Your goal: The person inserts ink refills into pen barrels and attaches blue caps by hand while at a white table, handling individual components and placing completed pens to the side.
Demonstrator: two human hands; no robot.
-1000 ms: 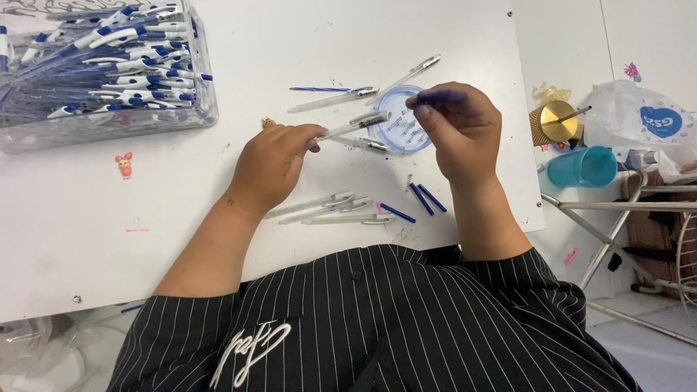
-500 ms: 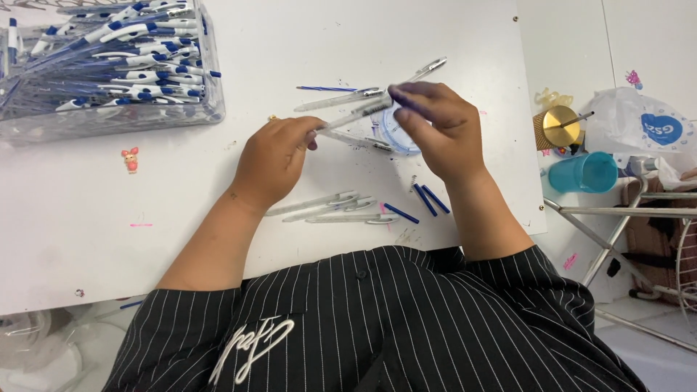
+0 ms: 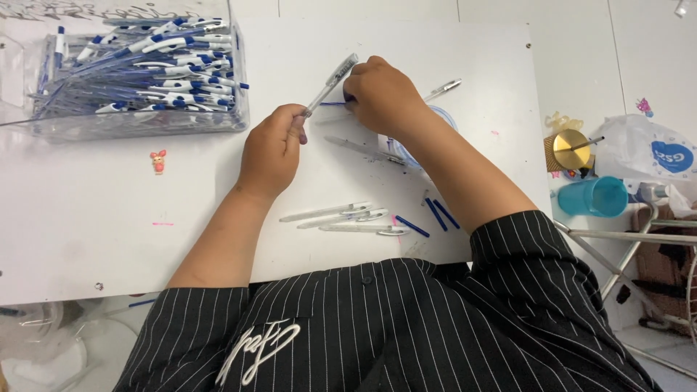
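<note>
Both hands are sitting farther up the table (image 3: 109, 239) than half a second ago, and the clear pen barrel (image 3: 330, 83) is now tilting up toward the far edge. Left hand (image 3: 272, 149) is pinching that barrel at its lower end; right hand (image 3: 381, 91) is curling closed over a thin blue refill (image 3: 332, 104) near the far middle of the table, fingertips hidden. With the barrel tip hanging free, the refill is probably at risk of missing the opening or slipping, possibly rolling toward the loose barrels (image 3: 341, 216) near the front edge.
</note>
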